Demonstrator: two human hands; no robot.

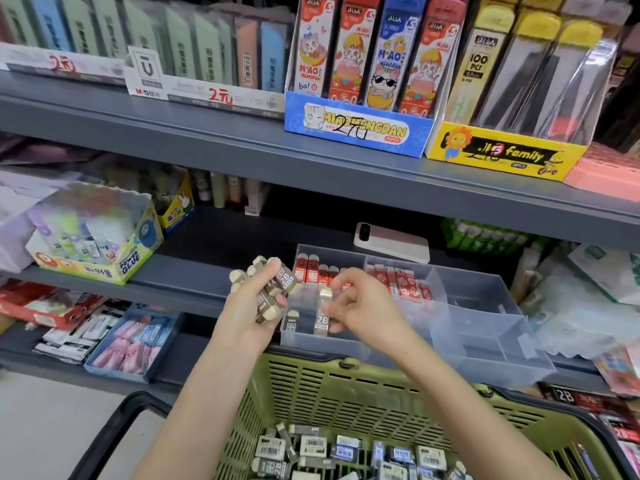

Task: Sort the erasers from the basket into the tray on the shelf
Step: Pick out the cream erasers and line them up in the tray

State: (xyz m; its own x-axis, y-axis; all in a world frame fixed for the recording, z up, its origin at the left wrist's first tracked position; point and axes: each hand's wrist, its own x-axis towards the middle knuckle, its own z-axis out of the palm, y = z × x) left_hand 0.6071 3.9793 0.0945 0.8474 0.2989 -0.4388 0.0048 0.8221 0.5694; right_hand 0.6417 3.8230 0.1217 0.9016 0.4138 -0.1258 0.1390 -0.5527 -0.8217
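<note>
While I look down at the middle of the frame, my left hand [252,306] is clenched round a bundle of brown erasers [285,280]. Their long axes slant across my palm, with pale bare ends poking out toward the upper left and others toward the bottom. My right hand [363,303] pinches a single brown eraser [322,318] between thumb and fingers. Its long axis runs nearly straight up and down the frame, pale end up and the "2B" sleeve down, and it is over the front-left compartment of the clear tray [485,327] on the grey shelf [194,278]. Another brown eraser [292,322] already stands upright in that compartment. Red erasers [394,280] stand in rows in the rear compartments. At the bottom of the frame the green basket [346,386] holds loose erasers [311,445] lying in all directions.
</note>
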